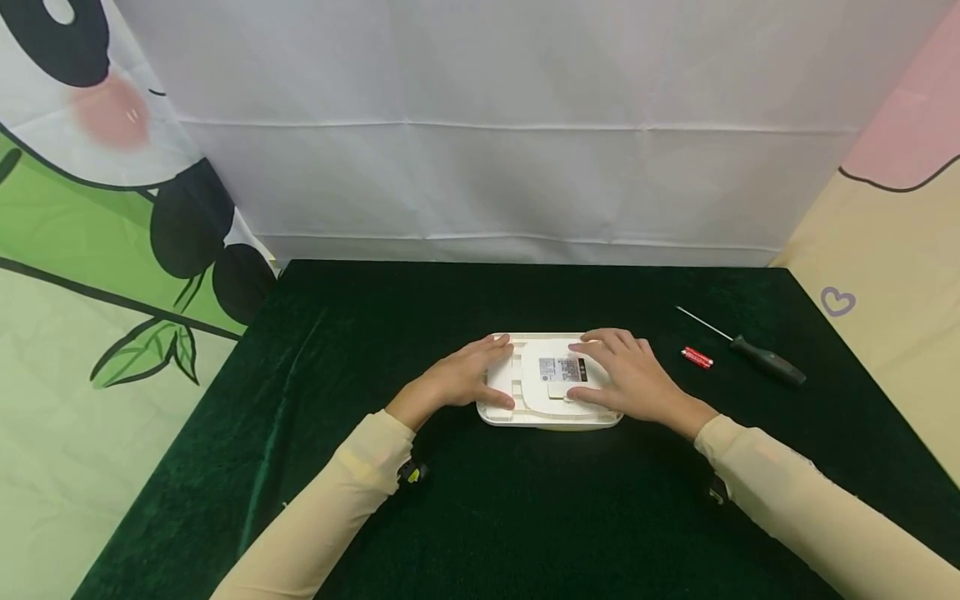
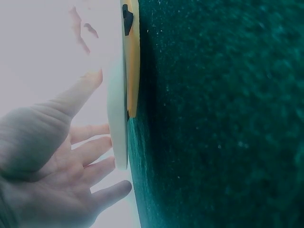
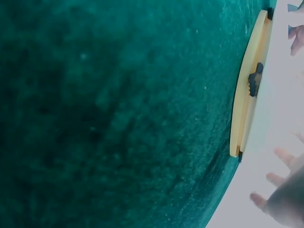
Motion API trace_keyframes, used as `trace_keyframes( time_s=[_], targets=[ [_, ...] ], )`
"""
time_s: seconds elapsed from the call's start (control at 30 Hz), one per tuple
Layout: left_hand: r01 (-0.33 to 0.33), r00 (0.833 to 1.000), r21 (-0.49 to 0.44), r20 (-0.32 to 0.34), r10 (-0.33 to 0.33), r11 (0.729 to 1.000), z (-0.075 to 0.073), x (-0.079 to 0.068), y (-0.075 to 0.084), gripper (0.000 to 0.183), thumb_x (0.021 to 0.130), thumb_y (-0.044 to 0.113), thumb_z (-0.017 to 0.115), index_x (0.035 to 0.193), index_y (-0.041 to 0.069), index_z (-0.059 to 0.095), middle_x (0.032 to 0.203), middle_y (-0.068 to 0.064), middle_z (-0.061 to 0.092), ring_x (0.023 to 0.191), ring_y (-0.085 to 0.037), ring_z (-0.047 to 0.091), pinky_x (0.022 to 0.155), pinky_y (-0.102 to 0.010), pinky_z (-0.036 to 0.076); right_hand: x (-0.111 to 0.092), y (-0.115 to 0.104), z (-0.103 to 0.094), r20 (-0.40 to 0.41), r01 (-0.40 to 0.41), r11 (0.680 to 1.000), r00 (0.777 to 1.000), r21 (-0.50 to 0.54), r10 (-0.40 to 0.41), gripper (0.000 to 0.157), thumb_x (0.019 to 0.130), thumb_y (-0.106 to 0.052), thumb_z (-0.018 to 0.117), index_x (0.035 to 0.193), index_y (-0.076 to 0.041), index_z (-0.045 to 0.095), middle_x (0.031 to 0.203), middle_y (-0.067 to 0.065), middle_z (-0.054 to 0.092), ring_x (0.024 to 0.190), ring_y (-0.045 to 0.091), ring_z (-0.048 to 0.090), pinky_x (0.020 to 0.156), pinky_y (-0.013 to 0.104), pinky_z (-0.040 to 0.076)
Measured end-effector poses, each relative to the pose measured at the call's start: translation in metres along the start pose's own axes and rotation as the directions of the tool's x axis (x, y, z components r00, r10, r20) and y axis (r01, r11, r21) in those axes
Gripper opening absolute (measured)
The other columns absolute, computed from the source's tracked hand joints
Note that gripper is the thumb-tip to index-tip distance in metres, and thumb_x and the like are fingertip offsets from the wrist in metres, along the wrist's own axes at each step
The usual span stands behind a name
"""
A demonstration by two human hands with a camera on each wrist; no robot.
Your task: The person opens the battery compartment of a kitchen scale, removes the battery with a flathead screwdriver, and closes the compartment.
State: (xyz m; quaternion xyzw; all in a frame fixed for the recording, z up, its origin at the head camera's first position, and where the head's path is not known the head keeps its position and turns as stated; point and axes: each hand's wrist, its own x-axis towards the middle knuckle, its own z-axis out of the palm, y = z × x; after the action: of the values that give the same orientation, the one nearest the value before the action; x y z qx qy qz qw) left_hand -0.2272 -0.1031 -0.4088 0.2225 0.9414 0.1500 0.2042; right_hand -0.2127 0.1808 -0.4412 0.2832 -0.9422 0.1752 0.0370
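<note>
A flat white plastic device [image 1: 531, 400] lies on the dark green cloth, its label and a small cover facing up. Under it a yellow part [image 2: 135, 71] sits against the cloth, also visible in the right wrist view. My left hand [image 1: 468, 375] rests at the device's left end, fingers extended toward the far edge and thumb on the near side. Across the right end lies my right hand [image 1: 633, 375], fingers spread and thumb beside the small cover. The right wrist view shows only part of that hand, washed out by glare.
Red batteries [image 1: 697, 357] lie to the right of my right hand. Beyond them is a screwdriver [image 1: 768, 360] with a dark green handle, its shaft pointing to the far left. A white curtain [image 1: 517, 183] hangs behind the table's far edge.
</note>
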Motion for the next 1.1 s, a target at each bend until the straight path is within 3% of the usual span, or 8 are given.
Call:
trace_keyframes(
  time_s=[0.1, 0.27, 0.47, 1.1],
  targets=[
    [0.0, 1.0, 0.002, 0.001, 0.0, 1.0, 0.0003, 0.0007, 0.0, 0.091, 0.082, 0.051, 0.074, 0.154, 0.018, 0.03, 0.165, 0.002, 0.014, 0.153, -0.021, 0.008, 0.123, -0.048, 0.018, 0.0016, 0.0027, 0.0006, 0.049, -0.086, 0.996, 0.995, -0.014, 0.087, 0.095, 0.079, -0.072, 0.062, 0.152, -0.018, 0.035, 0.158, 0.012, 0.03, 0.146, 0.041, 0.02, 0.11, 0.068, 0.024],
    [-0.007, 1.0, 0.01, 0.002, 0.007, 1.0, 0.0002, 0.0012, -0.0006, 0.091, 0.082, 0.052, 0.074, 0.154, 0.017, 0.03, 0.165, 0.001, 0.015, 0.153, -0.022, 0.008, 0.123, -0.049, 0.018, 0.0053, 0.006, 0.0018, 0.147, -0.186, 0.983, 0.972, -0.003, 0.184, 0.11, 0.076, -0.078, 0.059, 0.157, -0.015, 0.02, 0.164, 0.015, 0.016, 0.149, 0.045, 0.008, 0.112, 0.074, 0.013],
    [0.004, 1.0, 0.02, 0.007, -0.005, 1.0, -0.0012, 0.0, 0.0006, 0.092, 0.082, 0.052, 0.073, 0.155, 0.018, 0.029, 0.165, 0.003, 0.013, 0.153, -0.021, 0.007, 0.123, -0.047, 0.015, 0.0061, 0.0072, 0.0033, 0.198, -0.226, 0.974, 0.956, 0.026, 0.216, 0.113, 0.075, -0.08, 0.057, 0.158, -0.016, 0.016, 0.165, 0.014, 0.012, 0.149, 0.045, 0.005, 0.112, 0.074, 0.01],
    [-0.011, 1.0, 0.013, 0.007, 0.01, 1.0, -0.0012, -0.0008, -0.0003, 0.092, 0.082, 0.052, 0.074, 0.155, 0.017, 0.029, 0.165, 0.002, 0.013, 0.153, -0.021, 0.008, 0.123, -0.047, 0.015, 0.0075, 0.0046, 0.0021, 0.229, -0.252, 0.966, 0.945, 0.061, 0.232, 0.112, 0.074, -0.079, 0.059, 0.158, -0.02, 0.016, 0.165, 0.014, 0.011, 0.149, 0.046, 0.004, 0.11, 0.076, 0.01]
  ],
)
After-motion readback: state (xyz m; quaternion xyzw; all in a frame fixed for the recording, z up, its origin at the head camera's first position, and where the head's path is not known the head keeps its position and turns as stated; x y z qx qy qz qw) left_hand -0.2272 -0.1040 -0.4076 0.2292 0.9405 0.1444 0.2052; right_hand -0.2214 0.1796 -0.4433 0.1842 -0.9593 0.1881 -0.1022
